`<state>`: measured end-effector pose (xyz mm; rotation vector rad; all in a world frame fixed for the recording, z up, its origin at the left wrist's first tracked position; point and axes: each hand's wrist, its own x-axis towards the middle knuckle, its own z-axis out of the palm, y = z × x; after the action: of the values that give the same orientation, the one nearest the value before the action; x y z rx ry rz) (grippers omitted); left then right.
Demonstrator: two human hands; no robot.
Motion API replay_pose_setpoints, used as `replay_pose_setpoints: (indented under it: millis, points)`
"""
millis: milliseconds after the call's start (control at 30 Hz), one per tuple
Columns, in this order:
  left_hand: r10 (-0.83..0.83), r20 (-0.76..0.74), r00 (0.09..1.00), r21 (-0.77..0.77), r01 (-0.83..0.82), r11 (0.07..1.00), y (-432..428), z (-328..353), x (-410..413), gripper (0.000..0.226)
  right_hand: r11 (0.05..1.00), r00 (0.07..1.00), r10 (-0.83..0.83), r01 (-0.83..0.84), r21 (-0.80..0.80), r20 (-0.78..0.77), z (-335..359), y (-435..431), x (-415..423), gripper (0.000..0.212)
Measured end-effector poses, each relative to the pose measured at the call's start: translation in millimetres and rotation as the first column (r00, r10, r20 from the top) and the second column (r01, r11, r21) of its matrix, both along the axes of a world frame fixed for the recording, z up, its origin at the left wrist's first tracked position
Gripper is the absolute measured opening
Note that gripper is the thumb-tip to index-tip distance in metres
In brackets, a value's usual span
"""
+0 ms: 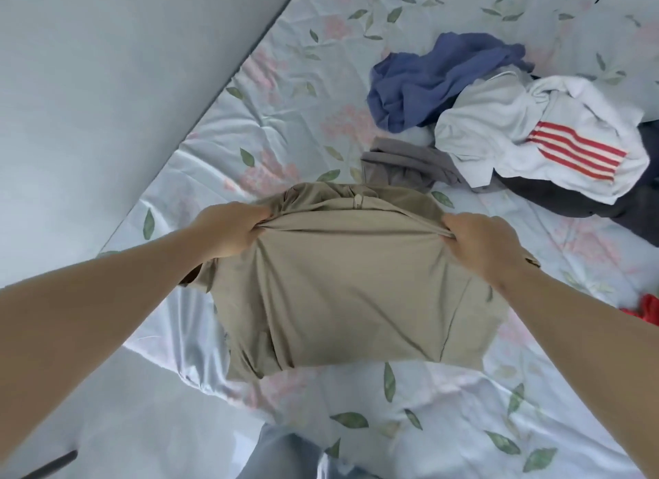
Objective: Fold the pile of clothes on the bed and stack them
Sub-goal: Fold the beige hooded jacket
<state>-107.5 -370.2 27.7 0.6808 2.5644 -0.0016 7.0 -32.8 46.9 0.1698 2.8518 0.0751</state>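
Observation:
A beige shirt (342,289) lies partly folded in front of me on the floral bed sheet (292,96). My left hand (228,229) pinches its far left corner and my right hand (481,243) pinches its far right corner, with the fabric stretched taut between them. The shirt's collar shows just beyond the held edge. At the upper right sits the pile of unfolded clothes: a blue garment (438,79), a white garment with red stripes (545,136), a grey piece (406,164) and a dark garment (585,200).
A pale wall or panel (107,86) runs along the bed's left edge. A bit of red cloth (645,311) shows at the right edge. My leg in light trousers (281,457) is at the bottom of the view.

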Motion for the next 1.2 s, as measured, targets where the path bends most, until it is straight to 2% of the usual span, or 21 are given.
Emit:
replay_pose_setpoints:
  millis: [100, 200, 267, 367, 433, 500, 567, 633, 767, 833, 900, 1000, 1100, 1133, 1200]
  points:
    - [0.061, -0.083, 0.995, 0.014, -0.06, 0.998, 10.2, -11.7, -33.2, 0.031, 0.996, 0.988, -0.086, 0.084, -0.017, -0.129, -14.9, 0.6, -30.7, 0.031]
    - [0.167, -0.167, 0.972, 0.061, -0.159, 0.985, 16.6, -38.0, -34.7, 0.06, 0.972, 0.938, -0.228, 0.203, -0.121, -0.259, -35.3, -7.2, -43.3, 0.054]
    - [0.271, -0.171, 0.947, 0.132, -0.251, 0.959, 19.3, -61.5, -14.5, 0.065, 0.953, 0.945, -0.278, 0.249, -0.172, -0.173, -55.9, -15.3, -37.5, 0.053]
    - [0.481, -0.04, 0.876, 0.189, -0.466, 0.864, 15.7, -91.7, 28.1, 0.053, 0.947, 0.958, -0.272, 0.282, -0.154, 0.087, -91.3, -26.0, -10.7, 0.049]
    - [0.668, 0.043, 0.743, 0.188, -0.663, 0.725, 9.5, -107.0, 53.1, 0.045, 0.939, 0.943, -0.272, 0.304, -0.163, 0.193, -111.4, -32.1, 9.2, 0.049]
    - [0.857, 0.102, 0.505, 0.159, -0.859, 0.487, 3.0, -117.6, 73.3, 0.036, 0.923, 0.925, -0.279, 0.332, -0.193, 0.256, -128.2, -39.3, 24.6, 0.049]
    - [0.947, 0.152, 0.284, 0.076, -0.958, 0.276, -1.9, -126.2, 91.5, 0.037, 0.914, 0.91, -0.275, 0.347, -0.208, 0.309, -139.2, -48.5, 36.4, 0.05]
    - [0.968, 0.183, 0.174, -0.012, -0.984, 0.18, -5.6, -133.5, 110.3, 0.043, 0.91, 0.911, -0.266, 0.345, -0.229, 0.314, -143.6, -59.7, 45.5, 0.049]
    - [0.98, 0.197, 0.01, -0.077, -0.997, 0.025, -12.6, -140.9, 133.6, 0.051, 0.892, 0.946, -0.218, 0.292, -0.344, 0.238, -144.2, -95.4, 57.2, 0.042]
    - [0.97, 0.243, -0.013, -0.094, -0.996, 0.01, -17.4, -142.8, 139.2, 0.047, 0.873, 0.956, -0.162, 0.254, -0.416, 0.244, -145.5, -116.3, 61.5, 0.04]
    - [0.953, 0.304, 0.019, -0.083, -0.995, 0.047, -22.8, -142.6, 145.4, 0.034, 0.86, 0.961, -0.127, 0.23, -0.455, 0.246, -149.1, -132.5, 66.3, 0.041]
    - [0.954, 0.293, 0.066, -0.063, -0.994, 0.088, -29.6, -143.9, 161.4, 0.028, 0.873, 0.944, -0.123, 0.25, -0.419, 0.307, -153.5, -148.4, 72.2, 0.045]
    - [0.943, 0.327, 0.066, -0.047, -0.995, 0.086, -34.4, -148.9, 181.4, 0.016, 0.872, 0.938, -0.156, 0.279, -0.403, 0.311, -155.5, -155.8, 77.9, 0.046]
    - [0.93, 0.363, 0.047, -0.031, -0.998, 0.062, -37.4, -151.0, 186.1, 0.012, 0.875, 0.937, -0.158, 0.28, -0.395, 0.312, -155.4, -156.8, 79.2, 0.046]
    - [0.88, 0.472, -0.05, 0.051, -0.995, -0.084, -45.7, -150.5, 190.7, 0.013, 0.876, 0.932, -0.163, 0.288, -0.386, 0.324, -155.6, -155.6, 81.8, 0.046]
